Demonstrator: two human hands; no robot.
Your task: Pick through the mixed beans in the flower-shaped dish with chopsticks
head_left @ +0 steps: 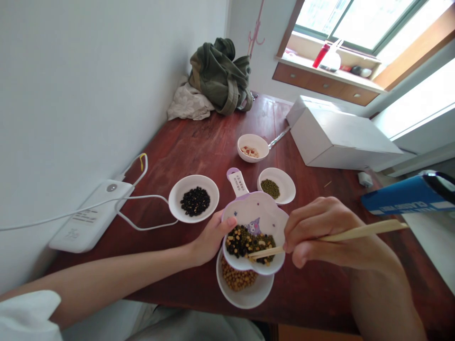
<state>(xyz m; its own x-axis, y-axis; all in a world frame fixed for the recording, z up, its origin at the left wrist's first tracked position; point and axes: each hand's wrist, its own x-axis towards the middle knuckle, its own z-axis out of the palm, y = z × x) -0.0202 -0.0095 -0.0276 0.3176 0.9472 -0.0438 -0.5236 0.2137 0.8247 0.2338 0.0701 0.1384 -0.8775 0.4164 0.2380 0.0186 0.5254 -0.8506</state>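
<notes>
The **left hand** (211,239) grips a scalloped, flower-shaped white bowl (254,210) at its rim; the thumb (229,222) lies over the lip, and the other fingers curl together out of sight behind the bowl, so their exact hold is hidden. The bowl has a glossy surface, a small cartoon print, and a flat purple-edged handle (238,183) pointing to 12 o'clock; it holds a pebbly heap of mixed beans (249,244), black, green and yellow together.

The right hand (320,232) sits at 3 o'clock from the bowl, its fingers curled close together and clamped on a pair of smooth, pale wooden chopsticks (355,233), whose tips reach into the beans; the bowl overlaps a round white dish (245,296) of yellow soybeans at 6 o'clock.

Around them, on a worn, red-brown wooden table (199,147), a shallow white dish (176,201) of black beans lies at 10 o'clock; a similar dish (286,189) of small green mung beans lies at 1 o'clock; a deep white ladle-like bowl (258,139) of pale fragments lies at 12 o'clock, its metal handle (279,137) touching a white cardboard box (341,137); a white plastic device (88,215) with a looping cable (142,213) lies at 9 o'clock; a crumpled olive-green fabric bag (220,78) slumps at the far corner, around 11 o'clock.
</notes>
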